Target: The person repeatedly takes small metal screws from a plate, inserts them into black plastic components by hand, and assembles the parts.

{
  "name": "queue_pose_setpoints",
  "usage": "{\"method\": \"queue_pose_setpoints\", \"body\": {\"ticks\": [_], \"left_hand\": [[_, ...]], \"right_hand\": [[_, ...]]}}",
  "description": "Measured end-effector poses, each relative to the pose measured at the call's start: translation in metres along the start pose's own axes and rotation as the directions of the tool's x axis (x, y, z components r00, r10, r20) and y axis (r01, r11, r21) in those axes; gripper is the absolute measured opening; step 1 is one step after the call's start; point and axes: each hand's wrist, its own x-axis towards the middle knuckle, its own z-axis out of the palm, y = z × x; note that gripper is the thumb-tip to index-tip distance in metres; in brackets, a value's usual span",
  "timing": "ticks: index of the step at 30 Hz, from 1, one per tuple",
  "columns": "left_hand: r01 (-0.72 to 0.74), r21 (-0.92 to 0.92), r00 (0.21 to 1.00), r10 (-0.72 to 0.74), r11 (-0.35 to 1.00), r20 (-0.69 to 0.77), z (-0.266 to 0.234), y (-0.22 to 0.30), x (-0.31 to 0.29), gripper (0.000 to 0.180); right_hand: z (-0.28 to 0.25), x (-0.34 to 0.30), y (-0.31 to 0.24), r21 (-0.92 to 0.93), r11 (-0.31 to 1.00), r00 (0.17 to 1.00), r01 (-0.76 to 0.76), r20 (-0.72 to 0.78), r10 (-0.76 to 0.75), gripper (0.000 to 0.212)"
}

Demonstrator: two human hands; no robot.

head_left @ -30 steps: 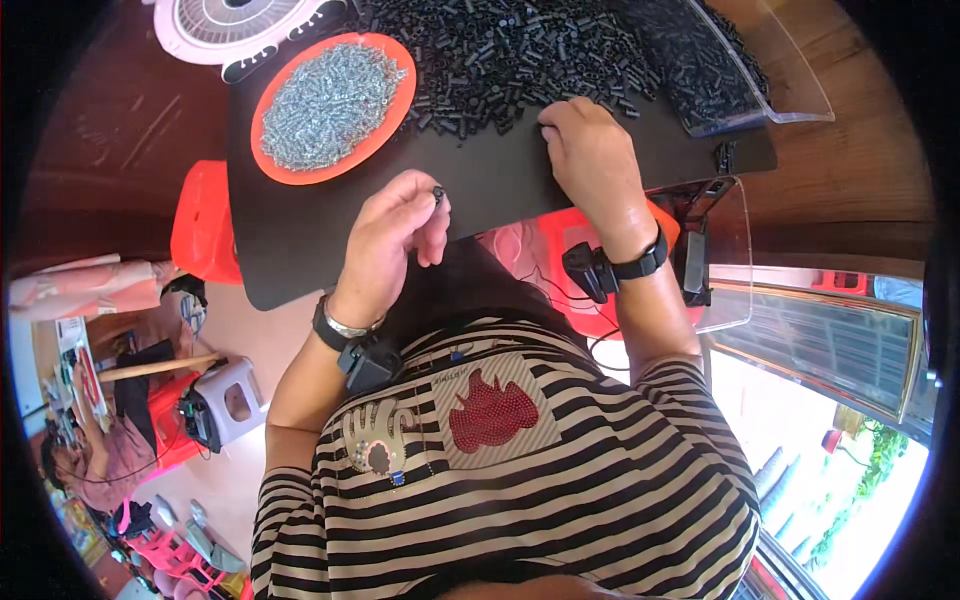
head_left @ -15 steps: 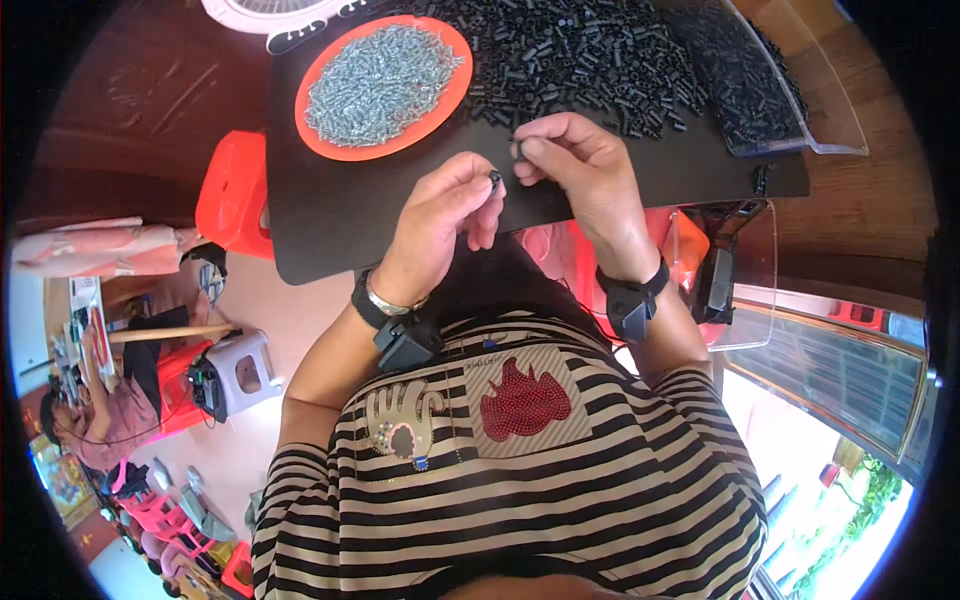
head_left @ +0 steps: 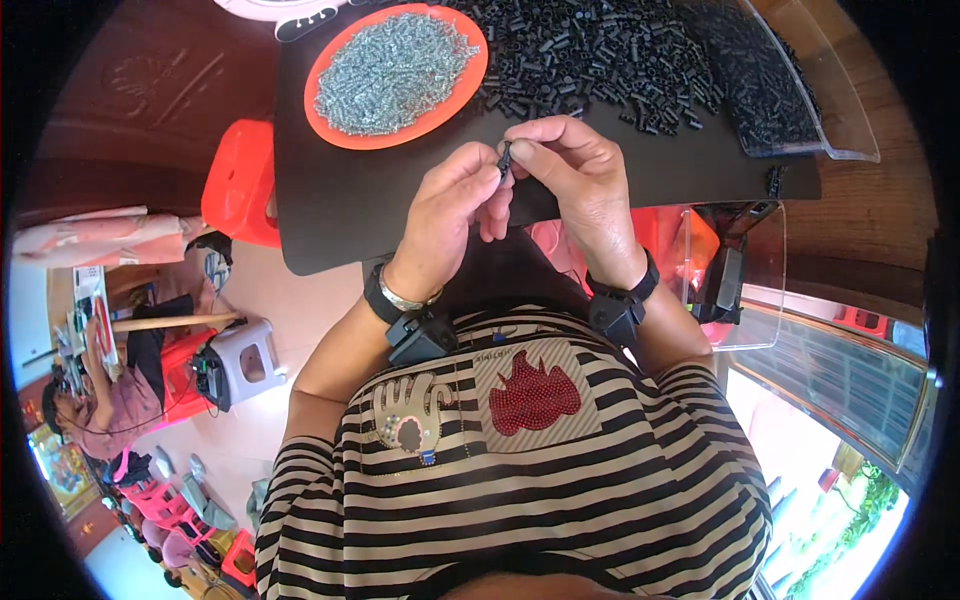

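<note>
My left hand (head_left: 440, 205) is closed on a small black plastic piece (head_left: 504, 160), pinched between thumb and fingers. The fingertips of my right hand (head_left: 585, 190) meet its upper end and pinch a tiny dark part there, mostly hidden by thumb and finger. Both hands are held over the near part of the dark table (head_left: 335, 205). Beyond them lies a wide heap of short black tubular pieces (head_left: 600, 60). To its left stands an orange plate (head_left: 316, 112) filled with small silvery metal pieces (head_left: 395, 75) that look like coil springs.
A clear plastic bin (head_left: 850, 140) with more black pieces tilts onto the table's right side. A red stool (head_left: 240, 185) stands left of the table. Below the right edge is a clear box (head_left: 765, 320). Farther left, a person (head_left: 115, 410) sits near a grey stool (head_left: 245, 365).
My hands have come together; the right fingertips now touch the black piece in my left hand. Before, a gap lay between the hands. The whole view has shifted slightly.
</note>
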Motion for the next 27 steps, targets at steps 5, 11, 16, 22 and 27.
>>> {"method": "queue_pose_setpoints", "body": {"ticks": [5,11,16,22,27], "left_hand": [[-0.014,0.031,1.000,0.014,0.999,-0.015,0.000,0.000,-0.001,0.026],[-0.015,0.000,1.000,0.015,1.000,-0.005,-0.002,0.000,-0.002,0.025],[-0.010,0.026,1.000,0.010,1.000,0.019,-0.002,0.002,-0.003,0.026],[0.038,0.047,0.999,-0.038,0.998,0.000,-0.001,0.007,-0.004,0.031],[0.111,-0.057,0.993,-0.108,0.992,0.045,-0.005,0.013,-0.004,0.031]], "right_hand": [[-0.002,-0.001,0.004,-0.012,1.000,1.000,0.010,-0.013,-0.010,0.010],[-0.007,0.000,0.006,-0.001,1.000,0.999,-0.021,0.032,0.021,0.010],[-0.009,-0.001,0.008,0.045,0.999,0.999,0.001,0.050,-0.003,0.011],[-0.015,0.004,0.007,0.067,0.994,0.989,-0.089,0.122,0.080,0.012],[-0.015,0.003,0.009,0.066,0.998,0.988,-0.004,0.155,-0.006,0.013]]}}
